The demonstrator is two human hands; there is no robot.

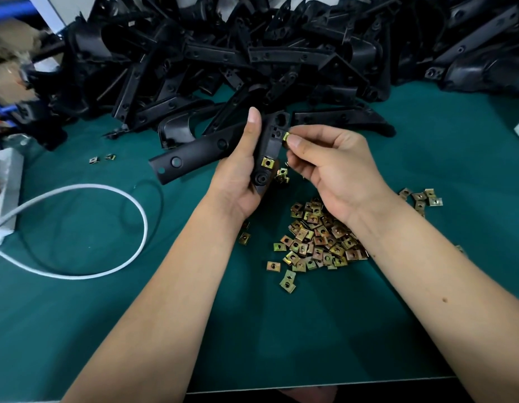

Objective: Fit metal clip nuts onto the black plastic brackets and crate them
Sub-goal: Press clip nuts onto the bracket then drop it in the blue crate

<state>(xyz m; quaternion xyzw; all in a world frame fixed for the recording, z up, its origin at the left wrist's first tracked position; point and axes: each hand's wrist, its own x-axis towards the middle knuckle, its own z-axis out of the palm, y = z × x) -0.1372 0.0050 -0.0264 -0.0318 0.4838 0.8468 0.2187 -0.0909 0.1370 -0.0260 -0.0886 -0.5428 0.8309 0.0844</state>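
Note:
My left hand (241, 167) grips a black plastic bracket (194, 152) above the green table, thumb up along its middle. One brass-coloured clip nut (267, 162) sits fitted on the bracket's lower edge. My right hand (331, 164) pinches a second clip nut (286, 137) against the bracket's right edge, near its upper end. A heap of loose clip nuts (319, 239) lies on the mat under my right wrist. A big pile of black brackets (252, 53) fills the back of the table.
A white cable (136, 205) loops across the green mat (78, 315) at the left, running to a white box (5, 184). Two stray nuts (102, 158) lie left of the bracket, and a small group of nuts (424, 197) lies at the right. No crate is in view.

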